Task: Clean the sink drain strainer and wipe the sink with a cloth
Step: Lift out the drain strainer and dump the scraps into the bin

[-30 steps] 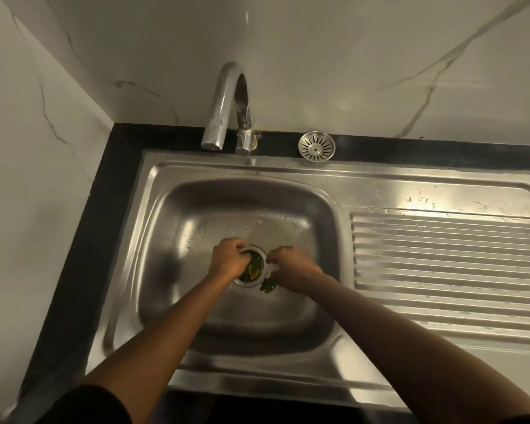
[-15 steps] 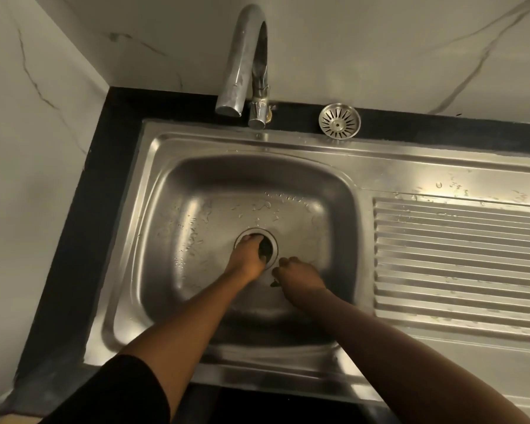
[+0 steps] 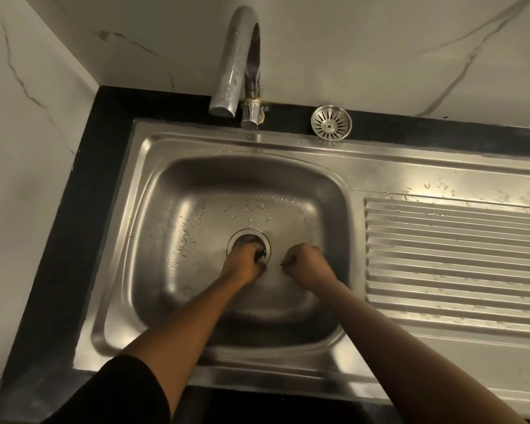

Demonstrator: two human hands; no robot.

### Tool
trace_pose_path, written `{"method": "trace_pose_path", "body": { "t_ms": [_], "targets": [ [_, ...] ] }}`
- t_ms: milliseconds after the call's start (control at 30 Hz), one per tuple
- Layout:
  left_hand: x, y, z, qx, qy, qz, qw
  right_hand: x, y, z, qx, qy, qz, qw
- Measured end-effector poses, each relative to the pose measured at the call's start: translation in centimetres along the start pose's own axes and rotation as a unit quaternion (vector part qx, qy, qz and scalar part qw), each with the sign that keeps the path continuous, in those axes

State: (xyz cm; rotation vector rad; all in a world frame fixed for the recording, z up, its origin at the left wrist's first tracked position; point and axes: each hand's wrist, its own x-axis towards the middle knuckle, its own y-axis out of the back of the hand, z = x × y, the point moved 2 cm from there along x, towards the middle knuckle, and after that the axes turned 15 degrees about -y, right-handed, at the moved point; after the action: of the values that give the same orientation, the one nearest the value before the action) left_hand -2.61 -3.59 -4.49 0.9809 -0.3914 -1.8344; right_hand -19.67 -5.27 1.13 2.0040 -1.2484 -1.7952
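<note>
Both my hands are low in the sink (image 3: 153, 228) basin, walls close around. My left hand (image 3: 244, 264) curls into the drain (image 3: 248, 237); my right hand (image 3: 306, 264) is fisted beside it, contents hidden. The strainer (image 3: 331, 122) sits on the back ledge.

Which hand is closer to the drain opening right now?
Left. The left hand reaches into the drain opening; the right hand is fisted on the basin floor just right of it.

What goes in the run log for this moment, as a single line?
left hand: fingers in drain opening | right hand: fisted, contents hidden | strainer: on counter behind sink | cloth: not visible
</note>
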Motion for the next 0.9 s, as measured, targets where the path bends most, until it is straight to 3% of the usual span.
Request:
{"method": "trace_pose_path", "body": {
  "t_ms": [267, 533, 767, 900],
  "targets": [
    [-1.4, 1.5, 0.4, -0.088, 0.025, 0.095, 0.991, -0.5, 0.0, 0.9, 0.226, -0.082, -0.054, 0.969],
    [-5.0, 6.6, 2.6, -0.297, 0.069, 0.207, 0.93, -3.6, 0.3, 1.0, 0.47, -0.106, -0.164, 0.861],
    [-10.9, 9.2, 6.5, -0.433, 0.044, 0.268, 0.86, -6.7, 1.3, -0.8, 0.541, -0.032, -0.283, 0.791],
    [-13.9, 9.4, 7.7, -0.465, 0.031, 0.289, 0.836, -8.9, 1.8, -2.4, 0.525, -0.004, -0.342, 0.779]
  ]
}}
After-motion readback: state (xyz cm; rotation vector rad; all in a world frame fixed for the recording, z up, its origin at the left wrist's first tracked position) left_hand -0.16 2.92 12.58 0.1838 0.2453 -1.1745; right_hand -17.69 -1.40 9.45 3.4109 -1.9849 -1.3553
